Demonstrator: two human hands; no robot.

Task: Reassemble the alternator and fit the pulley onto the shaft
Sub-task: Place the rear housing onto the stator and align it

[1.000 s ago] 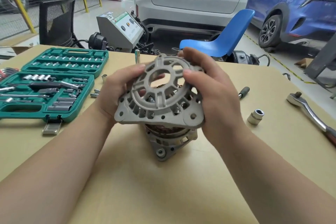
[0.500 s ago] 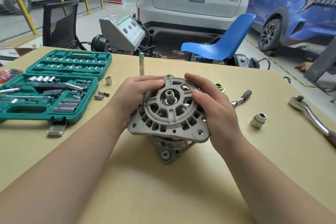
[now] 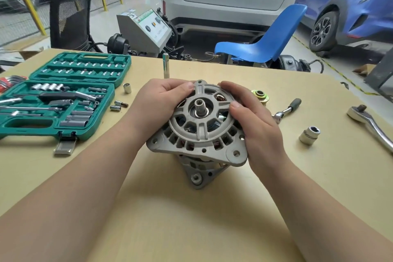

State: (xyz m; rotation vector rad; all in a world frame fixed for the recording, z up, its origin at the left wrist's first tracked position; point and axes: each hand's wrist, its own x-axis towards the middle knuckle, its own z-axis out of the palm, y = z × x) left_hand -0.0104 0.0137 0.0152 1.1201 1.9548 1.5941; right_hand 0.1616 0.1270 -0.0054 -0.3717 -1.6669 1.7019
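A grey alternator stands on the tan table (image 3: 191,219). Its front cover (image 3: 200,132) sits over the body, with the steel shaft (image 3: 200,107) poking up through the centre hole. My left hand (image 3: 157,104) grips the cover's left rim, fingers curled over the top. On the right rim my right hand (image 3: 253,121) grips it, thumb on the face. The rear housing lug (image 3: 196,177) shows below the cover. A yellowish pulley (image 3: 259,95) lies on the table just behind my right hand, partly hidden by it.
An open green socket case (image 3: 57,100) fills the left side, with loose sockets (image 3: 127,87) beside it. A small ratchet (image 3: 287,109), a socket (image 3: 309,135) and a large ratchet (image 3: 370,123) lie to the right. An upright extension bar (image 3: 165,65) stands behind my hands.
The front cover was held tilted above the alternator body; it has come down over the shaft and now sits on the body. Both hands stayed on its rim.
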